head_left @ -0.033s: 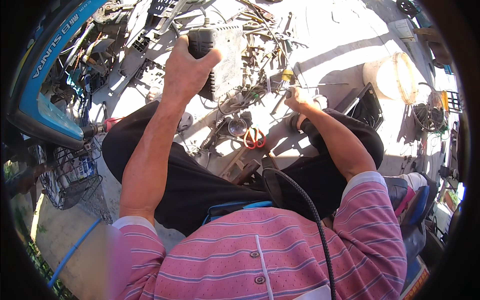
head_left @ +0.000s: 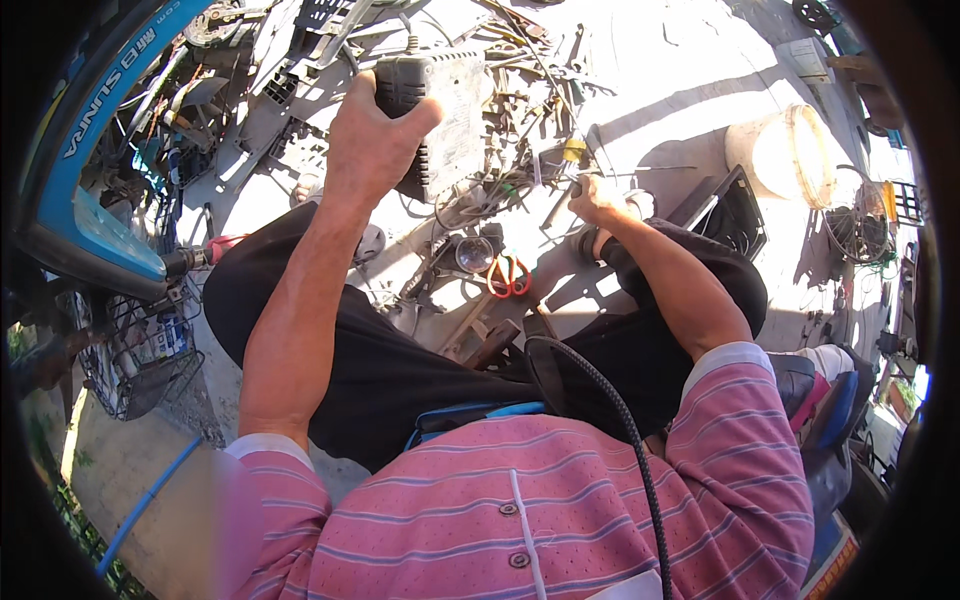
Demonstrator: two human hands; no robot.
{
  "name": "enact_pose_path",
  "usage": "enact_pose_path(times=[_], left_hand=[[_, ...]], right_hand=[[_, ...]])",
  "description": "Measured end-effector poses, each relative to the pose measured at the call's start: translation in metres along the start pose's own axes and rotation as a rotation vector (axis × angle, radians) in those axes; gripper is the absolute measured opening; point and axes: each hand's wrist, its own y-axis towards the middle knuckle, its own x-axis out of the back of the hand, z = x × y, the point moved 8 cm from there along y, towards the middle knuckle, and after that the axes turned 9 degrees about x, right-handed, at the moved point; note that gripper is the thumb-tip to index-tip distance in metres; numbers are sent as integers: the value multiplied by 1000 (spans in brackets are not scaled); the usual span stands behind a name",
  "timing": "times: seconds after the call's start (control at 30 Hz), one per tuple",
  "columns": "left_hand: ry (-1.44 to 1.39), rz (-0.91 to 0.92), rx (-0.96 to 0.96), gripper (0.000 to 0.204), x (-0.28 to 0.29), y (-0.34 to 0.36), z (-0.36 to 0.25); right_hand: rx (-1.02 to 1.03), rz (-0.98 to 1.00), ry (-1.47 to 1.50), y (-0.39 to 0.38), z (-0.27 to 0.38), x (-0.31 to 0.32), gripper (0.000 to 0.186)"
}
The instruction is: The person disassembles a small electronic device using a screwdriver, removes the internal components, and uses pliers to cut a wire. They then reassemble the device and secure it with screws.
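Note:
My left hand (head_left: 372,140) is closed round one end of a battery charger (head_left: 455,125), a black box with vent slots and a pale, scuffed face. The charger is held up on edge, with a cord leaving its top. My right hand (head_left: 598,200) is closed, fingers curled round the dark end of a slim tool whose kind I cannot make out. It is apart from the charger, beside a small yellow piece (head_left: 574,150). Between my knees lie orange-handled scissors (head_left: 510,277) and a round clear lamp-like part (head_left: 474,254).
Scrap metal parts (head_left: 540,60) and wires are strewn beyond the charger. A white bucket (head_left: 770,155) lies on its side at right, near a black tray-like part (head_left: 735,215). At left are a blue vehicle panel (head_left: 105,150) and a wire basket (head_left: 150,350).

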Motion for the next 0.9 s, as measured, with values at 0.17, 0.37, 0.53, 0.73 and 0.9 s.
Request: enact_pose_path(times=[0.17,0.37,0.53,0.73,0.9], left_hand=[[-13,6,-11,56,3,0,-6],[-144,-19,-107,64,13,4,-11],[-307,0,-136,69,24,2,-30],[-603,226,8,65,2,-5,-23],[-732,320,118,66,-6,-9,-17]], right_hand=[[0,114,1,9,-2,-6,37],[94,24,138,10,56,54,37],[20,-62,1100,-47,139,124,32],[359,-88,1088,-102,196,164,50],[337,-54,1010,-107,206,155,48]])
